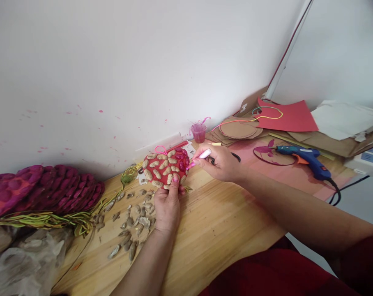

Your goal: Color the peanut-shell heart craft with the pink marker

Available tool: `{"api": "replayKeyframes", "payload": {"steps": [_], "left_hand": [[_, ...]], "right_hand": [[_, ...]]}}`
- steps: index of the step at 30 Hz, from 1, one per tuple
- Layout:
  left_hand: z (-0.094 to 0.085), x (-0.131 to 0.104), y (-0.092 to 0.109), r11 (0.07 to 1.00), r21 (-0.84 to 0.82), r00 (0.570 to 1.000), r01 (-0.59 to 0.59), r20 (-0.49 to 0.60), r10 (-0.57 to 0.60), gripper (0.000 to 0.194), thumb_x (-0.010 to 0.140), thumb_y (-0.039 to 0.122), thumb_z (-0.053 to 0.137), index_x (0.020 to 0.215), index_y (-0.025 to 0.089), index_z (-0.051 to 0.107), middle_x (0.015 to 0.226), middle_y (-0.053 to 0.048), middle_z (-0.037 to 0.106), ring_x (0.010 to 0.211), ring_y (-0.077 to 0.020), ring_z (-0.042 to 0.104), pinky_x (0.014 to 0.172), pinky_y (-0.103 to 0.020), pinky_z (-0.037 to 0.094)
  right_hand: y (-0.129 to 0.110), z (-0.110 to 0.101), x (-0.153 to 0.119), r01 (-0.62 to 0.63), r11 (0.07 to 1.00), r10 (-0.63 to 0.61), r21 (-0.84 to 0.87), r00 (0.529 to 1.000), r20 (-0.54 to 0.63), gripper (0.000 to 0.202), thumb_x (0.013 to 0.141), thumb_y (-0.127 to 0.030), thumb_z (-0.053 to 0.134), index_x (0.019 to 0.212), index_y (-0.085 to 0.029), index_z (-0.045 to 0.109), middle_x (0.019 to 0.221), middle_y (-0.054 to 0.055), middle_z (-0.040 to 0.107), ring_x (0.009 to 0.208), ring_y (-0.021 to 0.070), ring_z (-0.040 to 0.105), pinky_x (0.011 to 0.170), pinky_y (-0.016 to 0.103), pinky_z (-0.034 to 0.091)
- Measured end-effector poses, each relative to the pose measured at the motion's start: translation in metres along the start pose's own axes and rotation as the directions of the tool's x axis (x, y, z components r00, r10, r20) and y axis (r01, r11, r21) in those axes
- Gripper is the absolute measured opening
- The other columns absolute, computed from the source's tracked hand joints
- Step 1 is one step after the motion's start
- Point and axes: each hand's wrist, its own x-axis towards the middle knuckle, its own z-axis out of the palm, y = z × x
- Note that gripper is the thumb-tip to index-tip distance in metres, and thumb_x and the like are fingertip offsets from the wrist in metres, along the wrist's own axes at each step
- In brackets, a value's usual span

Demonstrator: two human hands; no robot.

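Note:
My left hand (169, 203) grips the lower edge of a red disc (165, 168) covered with peanut shells, its thumb on the front. Several shells at the disc's upper right are painted magenta; the others are plain tan. A pink string loop (161, 149) sticks up from its top. In my right hand (215, 161), fingers pinched, is a white-handled brush (205, 153), its pink tip at the painted shells on the right edge. Behind the hands, a cup of pink paint (199, 132) stands by the wall.
Loose peanut shells (137, 218) lie on the wooden table (205, 246). Magenta discs (44, 189) lean in a row at left, above green strings (44, 220) and a plastic bag (29, 263). At right are cardboard ovals (239, 128), red paper (288, 116) and a blue glue gun (312, 160).

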Motion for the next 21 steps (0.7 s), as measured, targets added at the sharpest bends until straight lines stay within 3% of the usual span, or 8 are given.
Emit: {"api": "replayKeyframes", "payload": {"steps": [7, 15, 21], "left_hand": [[-0.002, 0.001, -0.002, 0.999, 0.033, 1.000, -0.011, 0.003, 0.011, 0.041, 0.066, 0.050, 0.091, 0.069, 0.016, 0.069, 0.060, 0.001, 0.064, 0.051, -0.0092, 0.055, 0.052, -0.021, 0.046], [-0.001, 0.000, 0.000, 0.999, 0.036, 1.000, -0.007, 0.000, 0.007, 0.039, 0.066, 0.048, 0.091, 0.070, 0.015, 0.070, 0.060, 0.001, 0.064, 0.051, -0.0099, 0.055, 0.052, -0.022, 0.045], [-0.003, 0.001, -0.002, 0.999, 0.041, 1.000, -0.017, 0.013, 0.017, 0.041, 0.067, 0.050, 0.090, 0.070, 0.015, 0.069, 0.061, 0.001, 0.065, 0.051, -0.0098, 0.055, 0.052, -0.022, 0.045]], "right_hand": [[0.000, -0.003, 0.002, -0.046, 0.998, 0.048, 0.034, 0.998, -0.049, 0.015, 0.093, -0.031, 0.066, 0.087, -0.018, 0.065, 0.067, -0.002, 0.063, 0.054, 0.0097, 0.049, 0.054, 0.024, 0.037], [0.000, 0.006, 0.001, -0.133, 0.983, 0.139, 0.130, 0.989, -0.040, 0.019, 0.091, -0.036, 0.068, 0.086, -0.017, 0.068, 0.070, 0.000, 0.069, 0.058, 0.0109, 0.053, 0.055, 0.024, 0.039], [0.009, 0.005, 0.002, -0.159, 0.972, 0.182, 0.175, 0.975, -0.126, 0.027, 0.089, -0.044, 0.073, 0.087, -0.017, 0.068, 0.068, 0.001, 0.068, 0.059, 0.0118, 0.056, 0.056, 0.024, 0.042]]}}
